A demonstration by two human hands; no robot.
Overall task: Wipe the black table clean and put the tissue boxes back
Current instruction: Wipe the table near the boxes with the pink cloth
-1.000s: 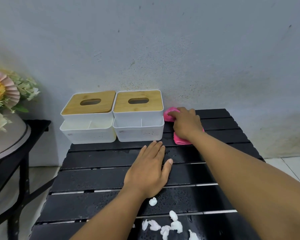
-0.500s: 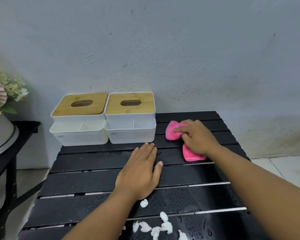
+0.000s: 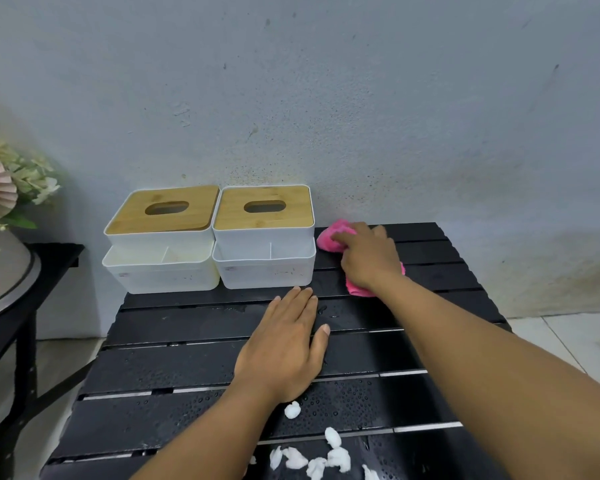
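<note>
Water (image 3: 343, 403) is beading in small droplets across the near slats of the black table (image 3: 187, 358) while you are working at its far right corner. Your right hand (image 3: 369, 258) is bearing down on a pink cloth (image 3: 331, 237), fingers bent over the bunched fabric and gripping it. 1 end of the cloth is showing past your fingertips, just beside the right tissue box (image 3: 264, 233), and the other end is peeking out under your wrist.

Your left hand (image 3: 284, 348) is lying flat on the middle slats, palm down, fingers straight and close together, thumb out to the side, holding nothing. The 2 hands are sitting apart, with wet slat between them.

The right tissue box and the left tissue box (image 3: 163, 237) are standing side by side, touching, at the far left of the table against the grey wall (image 3: 326, 98). Each is white, with a wooden lid cut by an oval slot and an open tray along its front. The left one is jutting slightly past the table's left edge.

White tissue scraps (image 3: 329, 455) are lying scattered on the nearest slats, below your left wrist. To the left, a second dark table (image 3: 56, 254) is carrying flowers (image 3: 14, 192), partly cut off by the frame, and pale floor tiles (image 3: 568, 341) are showing at right
</note>
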